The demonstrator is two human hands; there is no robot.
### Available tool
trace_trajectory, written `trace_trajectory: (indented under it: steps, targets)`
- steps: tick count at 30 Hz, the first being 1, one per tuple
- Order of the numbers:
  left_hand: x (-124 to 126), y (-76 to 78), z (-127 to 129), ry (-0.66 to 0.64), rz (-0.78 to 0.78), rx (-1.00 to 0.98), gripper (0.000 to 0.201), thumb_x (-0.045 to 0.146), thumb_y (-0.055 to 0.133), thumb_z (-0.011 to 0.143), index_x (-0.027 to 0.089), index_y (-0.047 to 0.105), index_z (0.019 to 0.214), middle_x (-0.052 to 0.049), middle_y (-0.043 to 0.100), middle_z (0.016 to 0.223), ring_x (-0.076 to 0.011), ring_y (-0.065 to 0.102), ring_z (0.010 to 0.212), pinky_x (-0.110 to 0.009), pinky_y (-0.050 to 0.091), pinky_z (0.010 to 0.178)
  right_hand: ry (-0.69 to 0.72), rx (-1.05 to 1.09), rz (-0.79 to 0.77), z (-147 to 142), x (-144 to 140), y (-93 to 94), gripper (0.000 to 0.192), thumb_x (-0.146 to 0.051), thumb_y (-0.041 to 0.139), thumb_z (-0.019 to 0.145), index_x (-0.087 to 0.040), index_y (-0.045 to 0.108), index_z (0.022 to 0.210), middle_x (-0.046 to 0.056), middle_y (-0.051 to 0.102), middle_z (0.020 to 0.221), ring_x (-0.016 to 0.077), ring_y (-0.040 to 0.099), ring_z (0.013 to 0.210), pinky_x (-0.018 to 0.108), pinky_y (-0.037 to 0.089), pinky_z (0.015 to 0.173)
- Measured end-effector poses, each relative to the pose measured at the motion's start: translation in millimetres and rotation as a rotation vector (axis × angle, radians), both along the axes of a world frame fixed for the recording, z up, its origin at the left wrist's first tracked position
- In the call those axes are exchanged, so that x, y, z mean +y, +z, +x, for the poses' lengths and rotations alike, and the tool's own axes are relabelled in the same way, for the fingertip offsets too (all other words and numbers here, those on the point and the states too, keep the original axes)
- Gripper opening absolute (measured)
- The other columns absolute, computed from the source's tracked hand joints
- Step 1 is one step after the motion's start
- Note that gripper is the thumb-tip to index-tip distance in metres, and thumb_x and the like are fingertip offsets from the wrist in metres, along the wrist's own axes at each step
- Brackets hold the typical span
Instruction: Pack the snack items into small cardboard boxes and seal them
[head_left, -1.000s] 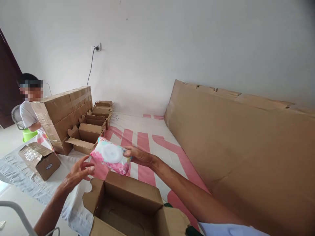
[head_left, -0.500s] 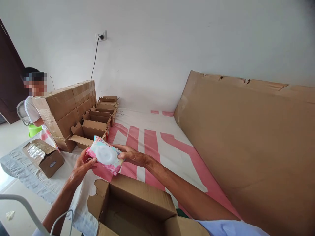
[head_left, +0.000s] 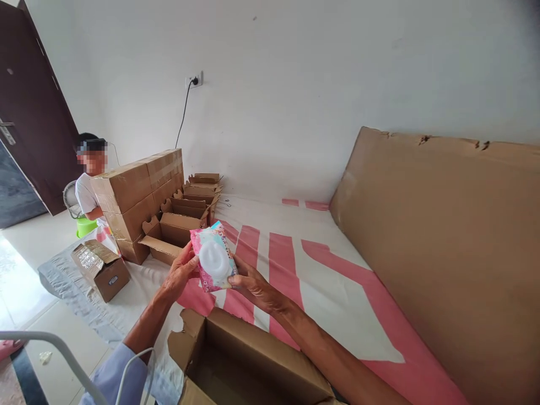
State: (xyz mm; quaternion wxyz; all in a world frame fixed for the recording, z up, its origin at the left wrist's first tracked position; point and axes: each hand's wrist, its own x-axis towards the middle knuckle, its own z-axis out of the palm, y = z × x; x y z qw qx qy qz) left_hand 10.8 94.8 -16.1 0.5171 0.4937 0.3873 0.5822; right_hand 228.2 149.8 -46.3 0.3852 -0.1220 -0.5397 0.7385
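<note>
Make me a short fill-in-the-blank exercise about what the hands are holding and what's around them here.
1. Both hands hold a pink ____ with a white round lid.
2. The left hand and right hand hold it above an open cardboard ____.
3. The sheet beneath is white with ____ stripes.
4. The stacked boxes stand on the ____ side.

Missing words: pack; box; pink; left

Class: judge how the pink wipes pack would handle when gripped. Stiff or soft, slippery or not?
The pack probably gives when squeezed: its edges look like soft film. The round white lid is likely its only stiff part. Glossy wrap may slip; both hands hold it.
</note>
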Motion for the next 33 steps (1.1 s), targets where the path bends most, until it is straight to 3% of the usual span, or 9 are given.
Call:
trace_trajectory:
  steps: [5,9,17,24,29,33]
  targets:
    - [2.0,9.3,2.3,-0.031,-0.045,0.025,0.093,0.062,0.083,0.085,0.037,0.046,0.167,-0.011,0.068,0.148,-0.0248,0.073,0.100,-0.031,0.060,0.076,-0.046,0.021,-0.020,-2.7,-1.6,-0.5,0.078,-0.036,0.087,0.073,-0.029,0.063,0.147,0.008,0.073,0.140,0.0345,0.065,0.128,0.054,0.050,0.112]
    - [-1.3,11.0,5.4,-0.046,-0.057,0.023,0.098,0.065,0.086,0.081,0.034,0.048,0.166,-0.011,0.075,0.132,-0.0242,0.072,0.093,-0.030,0.059,0.072,-0.057,-0.009,-0.044,-3.2,-6.7,-3.1,0.081,-0.039,0.089,0.070,-0.029,0.065,0.147,0.008,0.074,0.139,0.0379,0.065,0.131,0.058,0.049,0.116]
    - [-3.2,5.5,5.7,-0.082,-0.066,0.040,0.107,0.070,0.087,0.074,0.025,0.052,0.164,-0.014,0.075,0.121,-0.0249,0.070,0.087,-0.031,0.054,0.071,-0.126,-0.066,-0.141,-5.6,5.2,-38.3,0.073,-0.040,0.090,0.074,-0.031,0.067,0.142,0.009,0.077,0.138,0.0401,0.069,0.131,0.065,0.049,0.118]
    - [-3.5,3.7,4.6,-0.106,-0.057,0.050,0.102,0.070,0.085,0.074,0.027,0.054,0.161,-0.015,0.072,0.134,-0.0231,0.071,0.087,-0.027,0.053,0.069,-0.202,-0.156,-0.081,-4.1,7.0,-39.9,0.063,-0.046,0.090,0.074,-0.028,0.073,0.133,0.010,0.078,0.136,0.0422,0.069,0.132,0.062,0.051,0.118]
    - [-4.1,3.2,4.7,-0.091,-0.062,0.066,0.101,0.071,0.085,0.075,0.026,0.056,0.160,-0.016,0.071,0.138,-0.0264,0.072,0.095,-0.028,0.054,0.069,-0.181,-0.158,-0.085,-5.6,14.4,-45.5,0.078,-0.052,0.094,0.067,-0.028,0.070,0.138,0.012,0.079,0.133,0.0420,0.072,0.125,0.062,0.055,0.112]
    - [-3.8,-0.7,3.5,-0.099,-0.052,0.074,0.094,0.068,0.083,0.080,0.030,0.055,0.161,-0.015,0.070,0.141,-0.0311,0.072,0.107,-0.031,0.056,0.075,-0.158,-0.122,-0.088,-5.0,7.4,-37.4,0.080,-0.053,0.093,0.070,-0.030,0.069,0.142,0.011,0.078,0.132,0.0394,0.072,0.123,0.062,0.055,0.112]
